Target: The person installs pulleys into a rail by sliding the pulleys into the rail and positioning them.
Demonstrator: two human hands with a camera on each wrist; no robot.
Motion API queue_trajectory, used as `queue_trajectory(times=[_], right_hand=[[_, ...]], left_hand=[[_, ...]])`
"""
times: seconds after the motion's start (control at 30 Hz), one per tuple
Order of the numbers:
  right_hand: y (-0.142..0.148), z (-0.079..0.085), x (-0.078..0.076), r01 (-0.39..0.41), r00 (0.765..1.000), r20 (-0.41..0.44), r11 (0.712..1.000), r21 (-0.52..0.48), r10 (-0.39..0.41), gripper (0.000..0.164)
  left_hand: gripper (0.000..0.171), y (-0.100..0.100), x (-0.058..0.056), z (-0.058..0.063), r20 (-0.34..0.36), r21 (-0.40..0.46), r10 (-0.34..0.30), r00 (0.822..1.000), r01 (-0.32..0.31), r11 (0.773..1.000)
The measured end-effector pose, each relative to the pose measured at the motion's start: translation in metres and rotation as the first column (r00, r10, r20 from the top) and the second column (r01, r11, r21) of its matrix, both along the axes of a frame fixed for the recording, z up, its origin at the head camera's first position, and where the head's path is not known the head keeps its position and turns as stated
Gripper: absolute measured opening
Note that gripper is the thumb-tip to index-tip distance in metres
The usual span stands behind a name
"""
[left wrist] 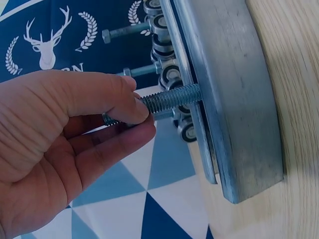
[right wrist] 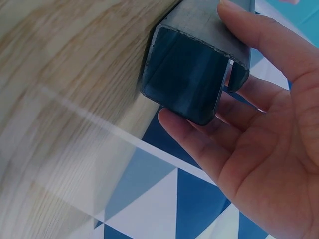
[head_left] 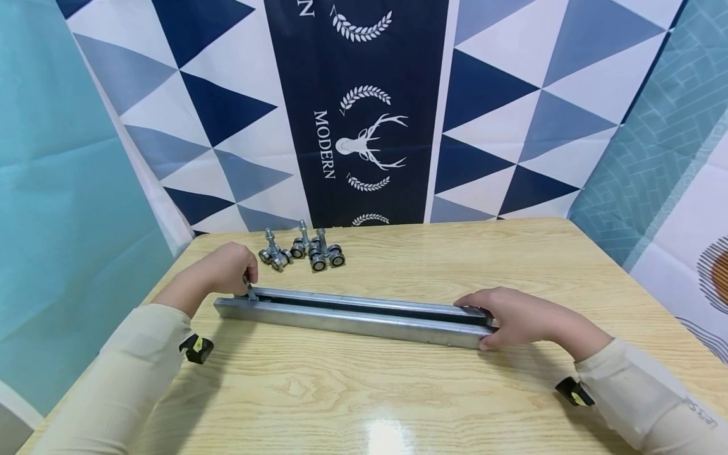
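A long galvanized C-shaped rail (head_left: 347, 321) lies on the table with its slot facing up. Near its left end my left hand (head_left: 230, 268) pinches the threaded bolt (left wrist: 172, 98) of a roller trolley between thumb and fingers. That bolt stands up out of the slot; whatever it carries below is hidden inside the rail. At the other end my right hand (head_left: 520, 316) grips the rail across its width, thumb on the near side and fingers on the far side. The right wrist view looks into the open, hollow end of the rail (right wrist: 199, 31).
Behind the rail's left part stand three roller trolleys, one at the left (head_left: 277, 258), one in the middle (head_left: 304, 243) and one at the right (head_left: 325, 256), bolts up. The wooden table (head_left: 352, 385) meets a patterned cloth backdrop (head_left: 364, 145) at its far edge.
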State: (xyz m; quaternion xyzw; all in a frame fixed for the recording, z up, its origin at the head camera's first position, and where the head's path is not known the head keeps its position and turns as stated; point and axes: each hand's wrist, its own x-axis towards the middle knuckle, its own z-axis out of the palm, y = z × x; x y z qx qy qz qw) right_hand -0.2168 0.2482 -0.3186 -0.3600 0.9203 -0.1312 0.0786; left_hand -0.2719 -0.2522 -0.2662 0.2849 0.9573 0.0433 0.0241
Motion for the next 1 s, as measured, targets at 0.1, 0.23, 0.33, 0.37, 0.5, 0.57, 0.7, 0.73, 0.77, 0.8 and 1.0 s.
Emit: queue_trajectory(times=[0.1,0.23,0.33,0.37,0.5,0.57,0.7,0.73,0.77,0.8,1.0], right_hand=[[0.0,0.0,0.0,-0.002,1.0,-0.002,1.0,0.0,0.002,0.066],[-0.001,0.0,0.001,-0.01,1.0,-0.009,1.0,-0.006,0.01,0.066],[-0.001,0.0,0.001,-0.013,1.0,-0.012,1.0,-0.009,0.013,0.066],[-0.001,0.0,0.001,-0.017,1.0,-0.013,1.0,-0.009,0.017,0.067],[-0.001,0.0,0.001,-0.019,1.0,-0.009,1.0,-0.011,0.019,0.067],[-0.001,0.0,0.001,-0.02,1.0,-0.011,1.0,-0.011,0.02,0.067],[-0.001,0.0,0.001,-0.018,1.0,-0.011,1.0,-0.011,0.018,0.067],[-0.001,0.0,0.001,-0.017,1.0,-0.011,1.0,-0.011,0.017,0.067],[-0.001,0.0,0.001,-0.015,1.0,-0.01,1.0,-0.011,0.015,0.067],[-0.001,0.0,0.002,-0.014,1.0,-0.008,1.0,-0.011,0.014,0.067],[-0.002,0.001,0.002,-0.011,1.0,-0.008,1.0,-0.01,0.011,0.067]], left_hand=[[0.023,0.003,0.001,-0.001,-0.003,0.008,-0.007,1.0,0.007,1.0],[0.023,0.006,0.001,-0.002,-0.001,0.01,-0.012,1.0,0.012,1.0],[0.023,0.01,0.001,-0.002,0.009,0.009,-0.009,1.0,0.009,1.0],[0.023,0.011,0.001,-0.002,0.012,0.008,-0.008,1.0,0.008,1.0],[0.023,0.013,0.001,-0.003,0.004,-0.002,-0.013,1.0,0.013,1.0],[0.024,0.015,0.0,-0.004,-0.001,-0.005,-0.017,1.0,0.017,1.0],[0.023,0.019,0.001,-0.003,-0.005,-0.016,-0.026,1.0,0.026,1.0],[0.023,0.021,0.001,-0.003,-0.004,-0.018,-0.03,1.0,0.029,0.999],[0.024,0.022,0.001,-0.003,-0.002,-0.021,-0.03,1.0,0.03,0.999],[0.024,0.023,0.001,-0.002,-0.003,-0.023,-0.032,0.999,0.032,0.999],[0.026,0.029,0.002,-0.002,-0.005,-0.017,-0.043,0.999,0.043,0.999]])
